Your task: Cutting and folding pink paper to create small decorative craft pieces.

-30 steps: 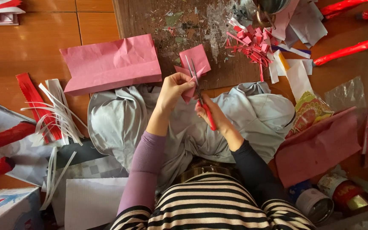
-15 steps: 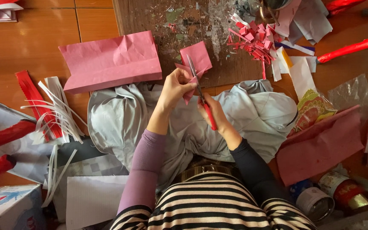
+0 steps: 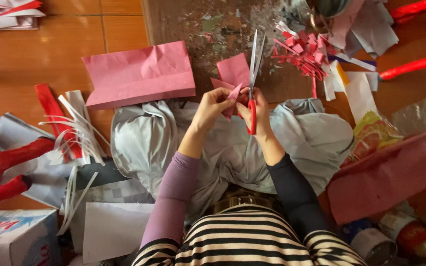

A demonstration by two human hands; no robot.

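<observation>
My left hand [image 3: 212, 108] pinches a small folded piece of pink paper [image 3: 233, 71] at its near edge. My right hand [image 3: 252, 114] grips red-handled scissors [image 3: 254, 74], whose blades point away from me and lie alongside the right edge of the pink piece. Both hands hover over my lap, which is covered in grey cloth [image 3: 149, 138]. My left sleeve is purple, the right one dark.
A large folded pink sheet [image 3: 139, 74] lies to the left. Pink paper strips [image 3: 304, 51] are heaped at the upper right, white strips [image 3: 77, 133] and red paper at the left. More pink paper [image 3: 383, 177], tape rolls [image 3: 373, 244] and a box [image 3: 16, 236] sit nearby.
The scissors have swung from lying across the pink piece to pointing straight away along its right edge. The pink piece has shifted slightly in my left hand.
</observation>
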